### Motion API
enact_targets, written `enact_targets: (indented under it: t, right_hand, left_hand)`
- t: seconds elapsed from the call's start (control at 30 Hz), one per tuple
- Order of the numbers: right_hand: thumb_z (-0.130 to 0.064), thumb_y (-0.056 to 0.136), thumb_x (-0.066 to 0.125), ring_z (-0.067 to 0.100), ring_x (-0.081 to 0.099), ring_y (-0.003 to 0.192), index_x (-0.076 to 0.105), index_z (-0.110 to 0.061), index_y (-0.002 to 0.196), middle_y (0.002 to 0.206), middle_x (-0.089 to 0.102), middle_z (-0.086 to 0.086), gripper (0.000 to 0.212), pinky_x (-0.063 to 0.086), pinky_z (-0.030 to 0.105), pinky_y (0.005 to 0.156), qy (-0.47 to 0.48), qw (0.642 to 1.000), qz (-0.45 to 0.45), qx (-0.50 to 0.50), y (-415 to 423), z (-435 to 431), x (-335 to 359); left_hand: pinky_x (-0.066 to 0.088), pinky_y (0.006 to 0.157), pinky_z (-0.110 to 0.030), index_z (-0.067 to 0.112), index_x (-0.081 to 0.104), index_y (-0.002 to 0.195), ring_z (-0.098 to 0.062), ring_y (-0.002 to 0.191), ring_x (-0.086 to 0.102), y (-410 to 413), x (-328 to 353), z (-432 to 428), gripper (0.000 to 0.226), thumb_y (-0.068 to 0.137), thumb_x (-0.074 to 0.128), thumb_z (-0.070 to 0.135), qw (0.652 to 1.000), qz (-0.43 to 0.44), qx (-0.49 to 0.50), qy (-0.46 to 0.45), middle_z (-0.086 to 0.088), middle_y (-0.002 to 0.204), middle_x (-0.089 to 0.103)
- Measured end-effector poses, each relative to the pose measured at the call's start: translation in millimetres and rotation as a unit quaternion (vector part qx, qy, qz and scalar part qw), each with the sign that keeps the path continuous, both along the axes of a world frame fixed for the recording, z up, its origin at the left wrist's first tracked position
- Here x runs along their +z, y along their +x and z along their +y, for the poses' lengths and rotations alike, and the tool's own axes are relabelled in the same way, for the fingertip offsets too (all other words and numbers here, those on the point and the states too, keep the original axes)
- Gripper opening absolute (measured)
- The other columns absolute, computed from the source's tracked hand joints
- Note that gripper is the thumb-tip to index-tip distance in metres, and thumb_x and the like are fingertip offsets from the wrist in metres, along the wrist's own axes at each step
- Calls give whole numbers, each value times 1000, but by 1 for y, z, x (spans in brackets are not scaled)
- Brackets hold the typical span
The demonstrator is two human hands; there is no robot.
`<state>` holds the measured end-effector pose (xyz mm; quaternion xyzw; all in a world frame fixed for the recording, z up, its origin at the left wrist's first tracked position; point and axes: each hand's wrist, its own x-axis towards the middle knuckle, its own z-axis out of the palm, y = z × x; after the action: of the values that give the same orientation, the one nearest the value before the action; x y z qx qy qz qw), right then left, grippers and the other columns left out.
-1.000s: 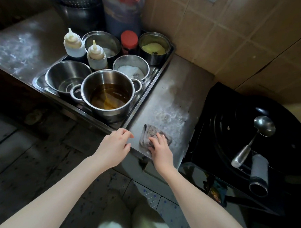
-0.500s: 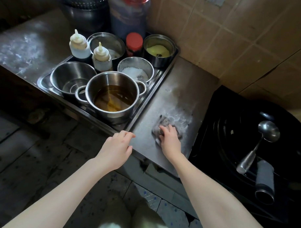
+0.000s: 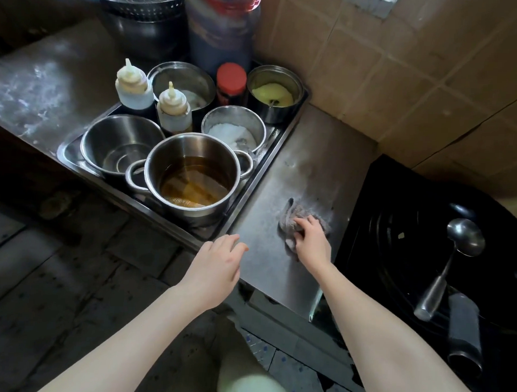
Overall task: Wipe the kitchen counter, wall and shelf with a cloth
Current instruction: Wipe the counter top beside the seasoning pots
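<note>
Farther from the front edge now, the cloth [image 3: 291,219] lies bunched on the steel counter [image 3: 296,168] under the right hand [image 3: 313,241], whose fingers curl onto it. The left hand [image 3: 216,264] hovers empty, fingers loose. Early going, I judge: pale smears remain on the counter, and the wall [image 3: 402,69] and shelf likely wait.

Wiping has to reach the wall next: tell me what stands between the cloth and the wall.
Nothing visible does: the counter from the cloth to the tiled wall lies open, tray left, wok right.
</note>
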<state>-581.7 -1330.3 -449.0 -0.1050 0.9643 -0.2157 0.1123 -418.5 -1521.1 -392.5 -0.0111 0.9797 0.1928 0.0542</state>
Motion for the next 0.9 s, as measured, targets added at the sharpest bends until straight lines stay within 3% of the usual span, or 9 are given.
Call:
enact_targets:
  t: [0.17, 0.37, 0.5, 0.63, 0.9]
  right_hand:
    - [-21, 93, 52, 20, 25, 143, 54, -28, 131, 151, 37, 0, 38, 32, 36, 110, 10, 999, -13, -29, -44, -24, 0]
    - [-20, 95, 49, 22, 24, 144, 51, -30, 134, 153, 34, 1, 40, 42, 41, 100, 12, 995, 2, 100, -52, -76, -9]
    - [-20, 96, 48, 21, 24, 144, 53, -28, 133, 153, 34, 2, 38, 40, 39, 102, 0, 992, 5, 122, -69, -68, -12]
    - [-15, 93, 50, 20, 29, 141, 55, -27, 130, 152, 36, 2, 40, 32, 33, 108, -12, 999, 6, 39, -110, -45, -7]
    - [-19, 94, 51, 30, 46, 128, 53, -22, 131, 139, 50, 9, 37, 41, 39, 102, 20, 992, -15, -126, -192, -12, 0]
  left_hand:
    - [36, 105, -31, 25, 45, 130, -17, 133, 39, -21, -5, 2, 37, 94, 49, 27, 1000, -10, 3, -7, 0, 146, 40]
    - [41, 102, -30, 24, 48, 129, -17, 132, 41, -40, -7, -4, 37, 93, 52, 26, 999, -28, 33, 6, -1, 145, 42]
    - [43, 100, -30, 21, 48, 130, -18, 133, 41, -53, -7, -6, 37, 93, 52, 24, 998, -32, 41, 19, -3, 144, 42]
    - [40, 103, -30, 20, 46, 131, -19, 134, 39, -70, -7, -3, 37, 94, 48, 22, 999, -25, 31, 25, -4, 146, 40]
    - [38, 104, -33, 21, 46, 130, -20, 134, 38, -80, -9, 0, 35, 95, 45, 22, 998, -30, 35, 42, -3, 147, 38]
